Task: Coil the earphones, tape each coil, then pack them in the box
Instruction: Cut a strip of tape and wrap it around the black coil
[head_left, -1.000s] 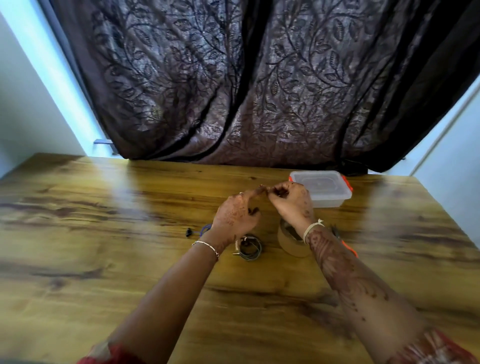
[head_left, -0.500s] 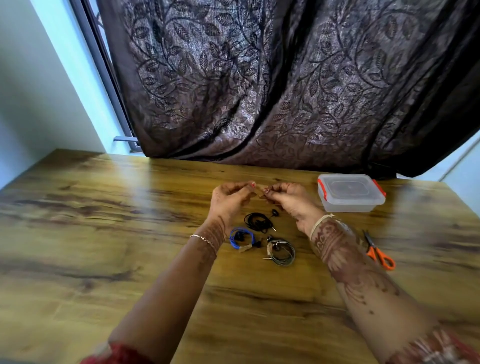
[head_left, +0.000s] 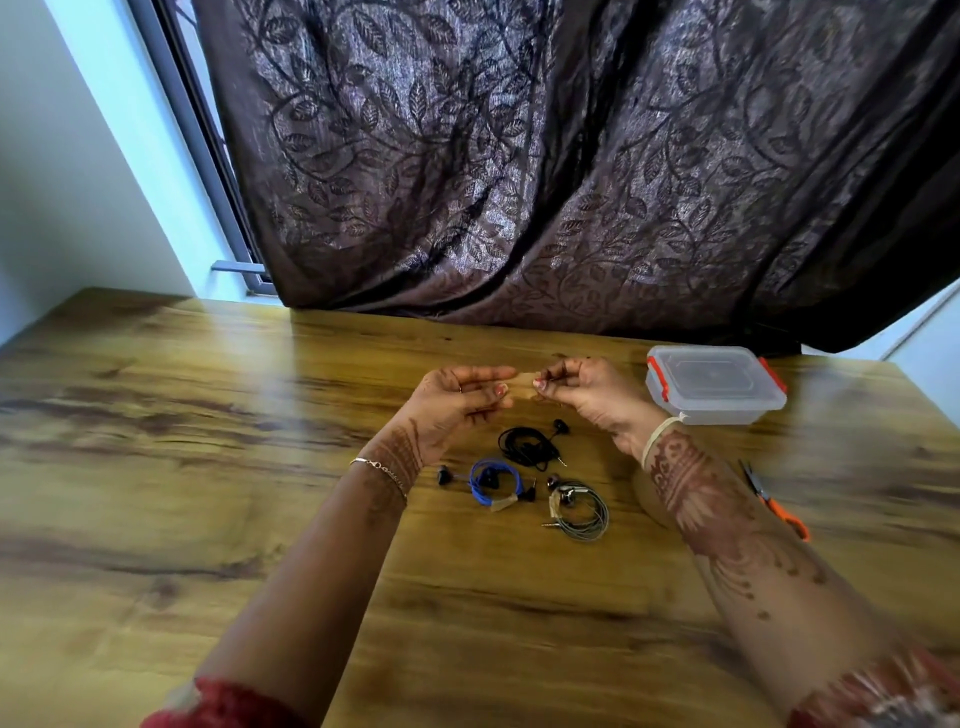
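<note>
As left hand (head_left: 457, 402), right hand (head_left: 592, 395) pinch tape (head_left: 522, 387); black earphones (head_left: 527, 447) near

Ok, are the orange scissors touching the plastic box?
Apart. The head view shows a strip of bare table between the scissors and the box, which sits farther back.

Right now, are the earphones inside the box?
No, the black coil, the blue coil and the grey coil all lie on the table, outside the closed box.

Soft daylight from the window (head_left: 208, 171) at left, glare on the table (head_left: 156, 415), blurred, wide-angle-bowed edges.
</note>
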